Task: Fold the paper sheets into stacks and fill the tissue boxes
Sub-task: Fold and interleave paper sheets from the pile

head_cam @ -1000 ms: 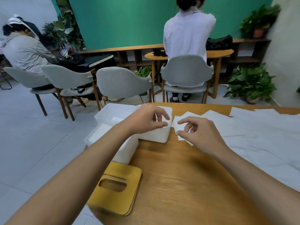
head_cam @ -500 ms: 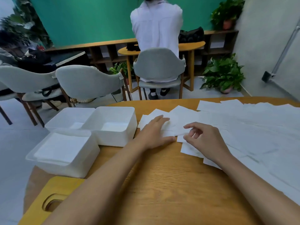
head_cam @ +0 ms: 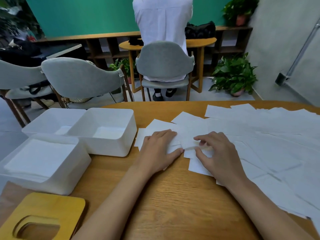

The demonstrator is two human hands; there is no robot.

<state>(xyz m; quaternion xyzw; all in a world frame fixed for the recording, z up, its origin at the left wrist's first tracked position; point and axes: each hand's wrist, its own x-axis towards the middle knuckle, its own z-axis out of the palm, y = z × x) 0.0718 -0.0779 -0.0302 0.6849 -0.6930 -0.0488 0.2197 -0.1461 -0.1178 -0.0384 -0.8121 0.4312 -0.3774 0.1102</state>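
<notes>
Several white paper sheets (head_cam: pixel 259 135) lie spread over the right half of the wooden table (head_cam: pixel 173 201). My left hand (head_cam: pixel 159 149) lies flat with straight fingers on the sheets at the pile's left end. Just to its right, my right hand (head_cam: pixel 218 153) has curled fingers and pinches the edge of a sheet (head_cam: pixel 188 142). Three white tissue boxes stand at the left: the nearest box (head_cam: pixel 41 163) holds a stack of folded paper, the middle box (head_cam: pixel 107 132) and the far box (head_cam: pixel 53 122) each show a little paper at the bottom.
A yellow wooden lid (head_cam: pixel 41 219) with an oval slot lies at the table's near left corner. Beyond the table are grey chairs (head_cam: pixel 81 78), a seated person in white (head_cam: pixel 162 19) facing away, and potted plants (head_cam: pixel 233 77).
My left hand left the middle box and came down flat on the sheets. My right hand stayed on the paper, pinching a sheet's edge. The view shifted right and closer.
</notes>
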